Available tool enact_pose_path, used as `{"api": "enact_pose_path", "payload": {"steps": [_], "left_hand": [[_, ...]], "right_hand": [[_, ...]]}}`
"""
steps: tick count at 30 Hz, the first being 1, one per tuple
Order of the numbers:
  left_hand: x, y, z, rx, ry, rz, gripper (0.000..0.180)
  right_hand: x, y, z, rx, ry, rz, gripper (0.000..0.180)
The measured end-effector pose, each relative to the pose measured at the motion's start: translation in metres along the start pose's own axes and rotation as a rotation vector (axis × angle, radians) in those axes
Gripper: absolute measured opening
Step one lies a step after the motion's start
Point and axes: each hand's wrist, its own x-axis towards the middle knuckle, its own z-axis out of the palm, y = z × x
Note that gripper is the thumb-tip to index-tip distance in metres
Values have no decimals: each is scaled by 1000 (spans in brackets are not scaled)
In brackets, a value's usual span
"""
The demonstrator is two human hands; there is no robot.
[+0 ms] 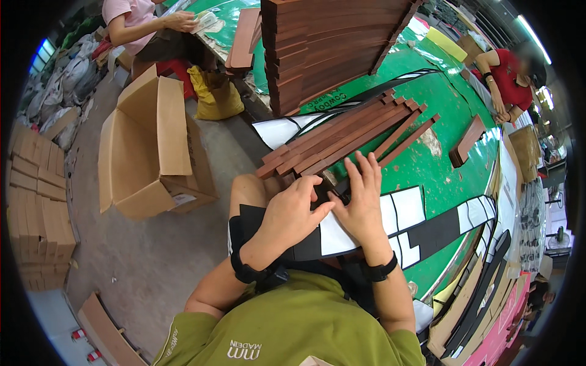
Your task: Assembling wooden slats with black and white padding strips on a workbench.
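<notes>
Head view: brown boards (345, 135) are being supported bunched, seemingly for easy reach; beside them, left hand (292, 207) is being held curled, grip unclear, right hand (362, 204) wide.

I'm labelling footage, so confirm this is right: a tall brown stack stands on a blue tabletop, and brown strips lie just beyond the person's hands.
Not blue: the head view shows a green tabletop. A tall brown stack stands on it, and brown strips lie just beyond the person's left hand and right hand.
</notes>
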Motion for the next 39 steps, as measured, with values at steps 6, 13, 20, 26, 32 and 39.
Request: {"api": "enact_pose_path", "payload": {"steps": [6,13,20,26,32,39], "left_hand": [[3,-15,-16,-255,-116,-70,33],[2,-11,-9,-236,51,33,27],[-2,-10,-5,-298,49,-18,28],[0,-26,-4,-212,-83,-20,31],[-15,-11,-13,-154,3,222,51],[-14,-26,-11,-10,168,299,28]], "right_hand": [[-8,-20,-42,146,-31,-89,52],[-29,-60,-51,161,-178,-217,37],[-36,-69,-40,273,-164,-123,27],[-39,-65,-34,340,-96,-213,28],[-4,-42,-46,393,-155,167,23],[14,-38,-32,377,-237,148,34]]}}
